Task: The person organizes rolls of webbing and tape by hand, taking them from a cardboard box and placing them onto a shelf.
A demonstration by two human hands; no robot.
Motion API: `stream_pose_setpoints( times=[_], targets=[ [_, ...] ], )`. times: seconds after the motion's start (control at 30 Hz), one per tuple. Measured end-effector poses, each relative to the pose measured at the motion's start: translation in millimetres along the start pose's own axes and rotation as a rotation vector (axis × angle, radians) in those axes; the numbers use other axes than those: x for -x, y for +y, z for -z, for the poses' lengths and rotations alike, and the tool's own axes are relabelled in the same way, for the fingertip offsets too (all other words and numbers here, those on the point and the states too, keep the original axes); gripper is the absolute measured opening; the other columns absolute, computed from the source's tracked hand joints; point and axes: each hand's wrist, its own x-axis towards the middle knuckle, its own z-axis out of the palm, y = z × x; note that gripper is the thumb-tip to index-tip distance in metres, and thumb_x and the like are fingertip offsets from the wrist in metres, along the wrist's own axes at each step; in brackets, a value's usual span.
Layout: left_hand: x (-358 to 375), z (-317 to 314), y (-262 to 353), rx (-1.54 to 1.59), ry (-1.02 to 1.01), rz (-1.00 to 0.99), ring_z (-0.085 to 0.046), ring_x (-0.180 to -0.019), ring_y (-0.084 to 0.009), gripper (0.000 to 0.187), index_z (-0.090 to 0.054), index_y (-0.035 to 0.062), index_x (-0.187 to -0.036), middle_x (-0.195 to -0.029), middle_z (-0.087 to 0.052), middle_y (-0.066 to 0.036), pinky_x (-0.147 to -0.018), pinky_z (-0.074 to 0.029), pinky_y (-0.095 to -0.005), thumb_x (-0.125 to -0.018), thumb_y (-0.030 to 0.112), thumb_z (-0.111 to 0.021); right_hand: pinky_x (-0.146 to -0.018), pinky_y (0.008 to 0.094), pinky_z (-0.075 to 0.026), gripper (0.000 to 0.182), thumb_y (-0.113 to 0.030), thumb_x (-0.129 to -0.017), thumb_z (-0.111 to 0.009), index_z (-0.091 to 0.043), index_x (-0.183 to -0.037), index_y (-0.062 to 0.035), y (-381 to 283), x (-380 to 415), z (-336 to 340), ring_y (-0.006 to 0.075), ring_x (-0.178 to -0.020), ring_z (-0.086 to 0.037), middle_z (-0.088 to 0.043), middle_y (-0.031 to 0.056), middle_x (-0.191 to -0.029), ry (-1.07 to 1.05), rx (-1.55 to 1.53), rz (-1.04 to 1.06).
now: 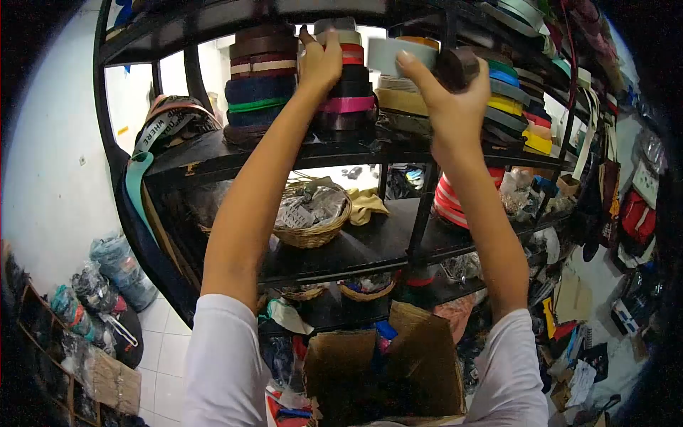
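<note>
Stacks of webbing rolls in many colours stand on the upper black shelf. My left hand [321, 64] reaches to the top of the middle stack [347, 89], fingers apart and against the left side of its upper rolls. A grey roll [334, 27] tops that stack. To the right, my right hand [455, 96] is closed on a white webbing roll [383, 57] and a dark brown roll [455, 67]. Its thumb lies on the white roll, and the fingers go behind the brown one, partly hidden. Beige rolls [400, 99] sit below.
Brown and blue rolls [262, 89] stand at left; yellow and blue rolls [505, 103] at right. A wicker basket [313, 231] with plastic bags occupies the middle shelf. Below is an open cardboard box [338, 381]. Bags [122, 270] lie by the left wall; assorted goods hang at right.
</note>
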Motion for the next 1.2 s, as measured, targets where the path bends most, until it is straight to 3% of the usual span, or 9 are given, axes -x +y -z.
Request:
stream_pose_setpoints(
  times=[0.2,0.33,0.57,0.7,0.73,0.77,0.97,1.03,1.2],
  targets=[
    [42,29,14,0.058,-0.188,-0.159,-0.039,-0.129,-0.0513,0.072,-0.021,-0.0047,-0.147,-0.136,-0.041,-0.039,-0.109,-0.031,-0.0458,-0.099,0.049,-0.030,-0.097,0.0377,-0.048,0.068,-0.006,-0.061,-0.089,-0.041,-0.108,-0.0044,-83,117,82,0.0221,-0.111,-0.058,-0.056,0.0102,-0.110,-0.424,-0.222,-0.587],
    [86,63,23,0.048,-0.177,-0.481,-0.045,-0.130,-0.0404,0.059,-0.035,0.0012,-0.144,-0.135,-0.050,-0.028,-0.108,-0.034,-0.0393,-0.098,0.038,-0.045,-0.088,0.0293,-0.045,0.065,-0.010,-0.064,-0.091,-0.045,-0.109,-0.0060,-64,228,132,0.0123,-0.102,-0.053,-0.053,0.0022,-0.104,-0.717,-0.234,-1.079],
    [257,180,51,0.138,-0.793,-0.248,-0.047,-0.129,-0.0362,0.060,-0.047,0.0003,-0.134,-0.134,-0.052,-0.024,-0.108,-0.035,-0.0419,-0.083,0.025,-0.069,-0.091,0.0290,-0.042,0.068,-0.016,-0.059,-0.094,-0.049,-0.110,-0.0083,-48,341,182,0.0144,-0.101,-0.052,-0.054,0.0031,-0.105,-0.650,-0.041,-1.472],
    [358,204,48,0.385,-1.047,0.251,-0.037,-0.136,-0.0315,0.083,-0.035,0.0037,-0.144,-0.145,-0.041,-0.019,-0.110,-0.032,-0.0414,-0.077,0.025,-0.078,-0.092,0.0346,-0.043,0.071,-0.005,-0.063,-0.090,-0.042,-0.115,-0.0072,-78,279,147,0.0150,-0.102,-0.050,-0.049,0.0028,-0.106,-0.415,-0.137,-1.397],
    [373,195,51,0.473,-1.021,0.283,-0.036,-0.137,-0.0284,0.091,-0.031,0.0041,-0.147,-0.148,-0.038,-0.014,-0.110,-0.032,-0.0407,-0.073,0.020,-0.081,-0.091,0.0346,-0.043,0.066,-0.008,-0.070,-0.085,-0.039,-0.116,-0.0074,-60,284,136,0.0144,-0.101,-0.050,-0.049,0.0035,-0.107,-0.476,-0.263,-1.038],
    [380,188,55,0.321,-1.010,0.218,-0.036,-0.137,-0.0297,0.088,-0.033,0.0031,-0.146,-0.146,-0.039,-0.016,-0.113,-0.027,-0.0400,-0.073,0.015,-0.080,-0.089,0.0346,-0.044,0.060,-0.011,-0.076,-0.081,-0.037,-0.117,-0.0077,-41,288,126,0.0137,-0.100,-0.050,-0.048,0.0042,-0.108,-0.527,-0.384,-0.676],
    [354,199,78,0.173,-0.481,0.074,-0.049,-0.124,-0.0327,0.060,-0.046,0.0014,-0.133,-0.132,-0.050,-0.020,-0.105,-0.036,-0.0387,-0.081,0.015,-0.072,-0.085,0.0303,-0.042,0.031,-0.034,-0.100,-0.047,-0.038,-0.115,-0.0086,-54,205,61,0.0118,-0.095,-0.049,-0.048,0.0046,-0.104,-0.405,-0.641,-0.904],
    [331,209,65,0.149,-0.343,-0.064,-0.053,-0.116,-0.0285,0.052,-0.049,0.0004,-0.128,-0.125,-0.055,-0.018,-0.101,-0.039,-0.0373,-0.082,0.016,-0.069,-0.080,0.0276,-0.042,0.021,-0.030,-0.103,-0.043,-0.048,-0.107,-0.0095,-40,160,48,0.0101,-0.090,-0.050,-0.053,0.0043,-0.101,-0.483,-0.329,-0.612],
    [250,238,43,0.105,-0.075,-0.116,-0.057,-0.102,-0.0232,0.048,-0.050,0.0010,-0.124,-0.114,-0.057,-0.015,-0.091,-0.044,-0.0342,-0.085,0.022,-0.068,-0.081,0.0316,-0.053,0.062,-0.023,-0.073,-0.085,-0.047,-0.118,-0.0026,-13,14,-26,0.0188,-0.094,-0.063,-0.062,0.0138,-0.107,-0.404,-0.068,-0.206]
  ],
)
